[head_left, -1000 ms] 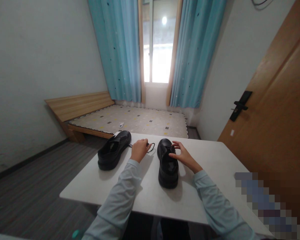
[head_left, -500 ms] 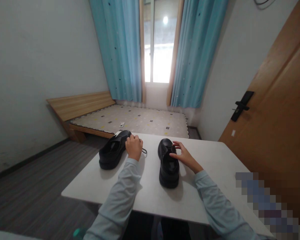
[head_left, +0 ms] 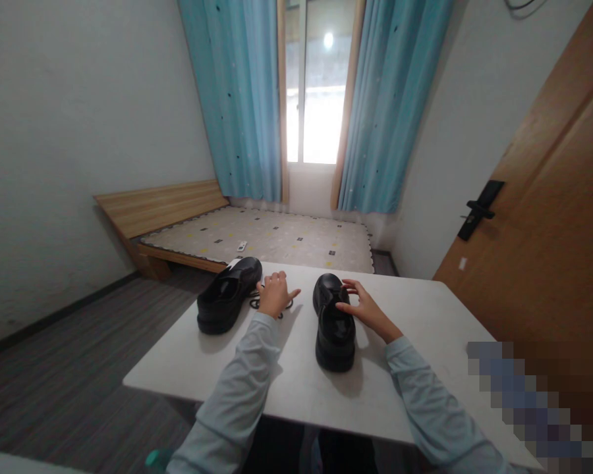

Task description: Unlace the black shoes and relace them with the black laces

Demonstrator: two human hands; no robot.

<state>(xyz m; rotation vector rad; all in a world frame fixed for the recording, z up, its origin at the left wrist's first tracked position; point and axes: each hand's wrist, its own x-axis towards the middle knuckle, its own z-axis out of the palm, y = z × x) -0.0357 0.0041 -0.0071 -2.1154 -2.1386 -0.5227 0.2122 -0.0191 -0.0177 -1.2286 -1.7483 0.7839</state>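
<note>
Two black shoes stand on a white table, their toes pointing away from me. My left hand (head_left: 275,295) hovers by the inner side of the left shoe (head_left: 227,297), thumb stretched out to the right and holding nothing. Beneath and around it lies a loose black shoelace (head_left: 255,303), partly hidden by the hand. My right hand (head_left: 364,308) grips the right shoe (head_left: 335,326) from its right side, thumb at the opening and fingers curled over the upper near the tongue.
The white table (head_left: 296,388) reaches to a bed (head_left: 301,230) with a patterned mattress, on which a small white remote (head_left: 242,246) lies. A wooden door (head_left: 538,217) is at the right. Something green (head_left: 158,461) shows below the table at the lower left.
My left hand has opened and moved slightly right, away from the left shoe, and more of the loose shoelace shows. My right hand stays on the right shoe.
</note>
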